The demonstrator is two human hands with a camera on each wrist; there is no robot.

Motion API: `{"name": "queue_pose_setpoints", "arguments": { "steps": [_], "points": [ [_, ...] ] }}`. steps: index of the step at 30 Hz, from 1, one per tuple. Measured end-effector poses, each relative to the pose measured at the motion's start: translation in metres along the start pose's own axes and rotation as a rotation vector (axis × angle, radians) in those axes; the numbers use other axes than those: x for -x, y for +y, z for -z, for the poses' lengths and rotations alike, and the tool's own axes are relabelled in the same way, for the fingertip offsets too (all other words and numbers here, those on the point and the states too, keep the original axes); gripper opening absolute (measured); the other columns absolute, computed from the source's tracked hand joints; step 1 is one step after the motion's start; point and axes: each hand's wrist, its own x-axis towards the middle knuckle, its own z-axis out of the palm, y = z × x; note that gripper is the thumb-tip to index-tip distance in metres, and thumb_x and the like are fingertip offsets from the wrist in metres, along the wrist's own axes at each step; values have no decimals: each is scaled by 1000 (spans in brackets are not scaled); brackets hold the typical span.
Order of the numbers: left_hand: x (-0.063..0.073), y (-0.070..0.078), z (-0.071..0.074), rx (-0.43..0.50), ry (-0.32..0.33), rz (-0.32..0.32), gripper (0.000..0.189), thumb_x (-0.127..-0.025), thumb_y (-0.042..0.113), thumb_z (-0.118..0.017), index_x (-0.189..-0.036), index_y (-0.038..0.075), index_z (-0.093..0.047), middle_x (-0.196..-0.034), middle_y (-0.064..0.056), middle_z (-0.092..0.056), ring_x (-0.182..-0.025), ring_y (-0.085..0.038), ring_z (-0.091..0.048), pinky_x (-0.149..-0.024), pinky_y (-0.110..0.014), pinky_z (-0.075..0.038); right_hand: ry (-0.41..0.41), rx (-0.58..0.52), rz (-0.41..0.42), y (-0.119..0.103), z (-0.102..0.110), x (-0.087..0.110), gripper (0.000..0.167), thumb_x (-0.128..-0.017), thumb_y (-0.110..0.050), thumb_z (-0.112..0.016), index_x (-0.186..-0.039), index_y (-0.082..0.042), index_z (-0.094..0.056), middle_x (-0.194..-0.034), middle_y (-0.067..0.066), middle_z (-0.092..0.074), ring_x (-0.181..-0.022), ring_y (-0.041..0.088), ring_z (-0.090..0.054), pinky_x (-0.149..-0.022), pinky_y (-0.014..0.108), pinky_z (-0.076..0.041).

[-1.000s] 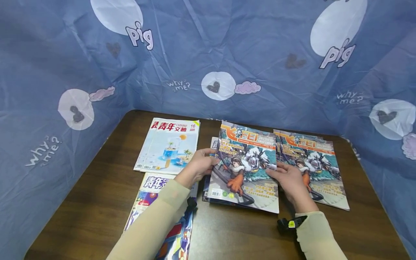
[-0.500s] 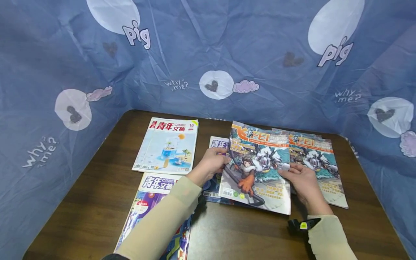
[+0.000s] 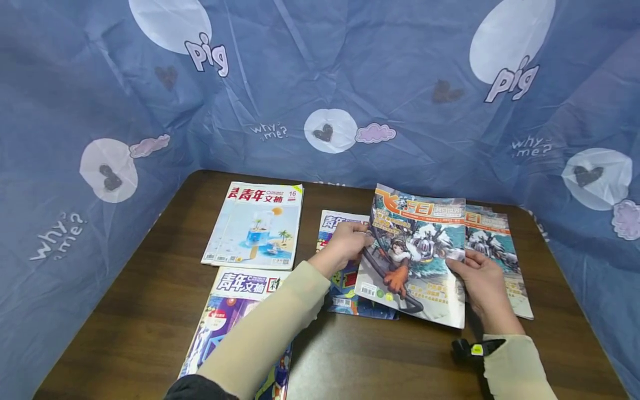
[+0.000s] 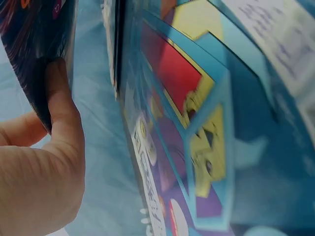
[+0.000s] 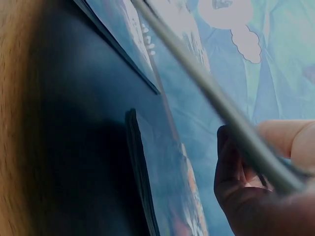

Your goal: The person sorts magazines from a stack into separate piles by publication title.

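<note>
A magazine with a FEI title and an orange-gloved figure on its cover (image 3: 417, 261) is held raised and slightly tilted over the table. My left hand (image 3: 347, 244) pinches its left edge; the left wrist view shows thumb and fingers on either side of that edge. At the opposite edge my right hand (image 3: 485, 280) grips it, thumb on the cover. Behind the raised magazine, to the right, lie several matching magazines (image 3: 495, 250), partly hidden. A purple-titled magazine (image 3: 345, 283) lies flat below my left hand, partly covered from view.
White-covered magazines with a beach picture (image 3: 257, 228) lie overlapping at the back left of the wooden table (image 3: 135, 300). In front of them are purple-titled magazines (image 3: 220, 311), partly behind my left sleeve. A blue printed cloth (image 3: 300, 72) hangs around the table's back and sides.
Both hands have carried the FEI magazine to the right, off the purple-titled magazine and toward the matching ones. More of the purple-titled cover shows now.
</note>
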Motion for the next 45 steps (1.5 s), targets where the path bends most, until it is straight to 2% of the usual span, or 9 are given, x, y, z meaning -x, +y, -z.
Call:
{"name": "queue_pose_setpoints", "arguments": {
  "steps": [5, 14, 18, 21, 25, 31, 35, 40, 45],
  "points": [
    [-5, 3, -11, -20, -13, 5, 41, -96, -1, -65, -136, -5, -60, -117, -14, -65, -72, -18, -68, -68, -34, -59, 67, -32, 22, 2, 5, -2, 75, -95, -20, -72, -155, 5, -33, -157, 26, -32, -141, 36, -35, -110, 48, -37],
    [-20, 4, -35, -72, -10, -10, 38, -95, -1, -67, -132, -5, -63, -119, -14, -65, -75, -19, -68, -64, -33, -58, 119, 51, 21, 6, 22, -8, 73, -96, -26, -71, -153, 5, -37, -154, 26, -39, -138, 36, -40, -108, 48, -41],
    [-25, 3, -49, -103, 9, -32, 36, -92, -3, -69, -128, -7, -65, -120, -14, -65, -82, -19, -67, -66, -32, -58, 121, 79, 0, 7, 34, -11, 73, -96, -28, -71, -153, 4, -38, -152, 25, -41, -131, 34, -48, -92, 32, -52],
    [-27, 1, -60, -167, 29, -65, 33, -91, -2, -71, -123, -7, -67, -118, -14, -66, -92, -20, -66, -71, -32, -58, 128, 73, -3, 9, 40, -13, 70, -96, -26, -71, -151, 5, -40, -149, 26, -45, -113, 22, -59, -74, 18, -52],
    [-29, 0, -71, -253, 59, -126, 28, -88, -2, -73, -116, -7, -71, -115, -13, -68, -101, -21, -62, -74, -29, -55, 157, 58, 0, 12, 44, -15, 65, -95, -23, -72, -147, 6, -45, -142, 26, -51, -90, 7, -60, -64, 15, -50],
    [-38, 1, -86, -284, 73, -153, 8, -82, -7, -71, -88, -3, -71, -89, -5, -63, -76, -15, -57, -55, -25, -49, 195, 35, -15, 17, 54, -20, 61, -96, -22, -70, -145, 5, -47, -139, 25, -54, -82, 3, -59, -63, 17, -50],
    [-46, 2, -94, -339, 65, -172, 20, -79, -10, -66, -67, 4, -59, -71, -2, -51, -61, -13, -47, -46, -23, -39, 205, 7, -52, 17, 62, -24, 64, -96, -23, -70, -148, 4, -44, -141, 24, -52, -82, 4, -59, -61, 17, -51],
    [-48, -2, -106, -335, 61, -174, 5, -84, -7, -69, -84, -3, -72, -84, -5, -64, -64, -13, -53, -49, -23, -44, 217, -3, -61, 21, 71, -29, 63, -98, -24, -68, -149, 4, -44, -140, 23, -52, -84, 5, -59, -61, 18, -51],
    [-47, -3, -116, -276, 50, -165, 23, -88, -4, -71, -111, -7, -73, -108, -12, -70, -80, -17, -61, -56, -25, -49, 223, 8, -56, 26, 77, -35, 63, -98, -26, -67, -149, 3, -44, -140, 22, -52, -89, 7, -58, -63, 18, -51]
  ]
}}
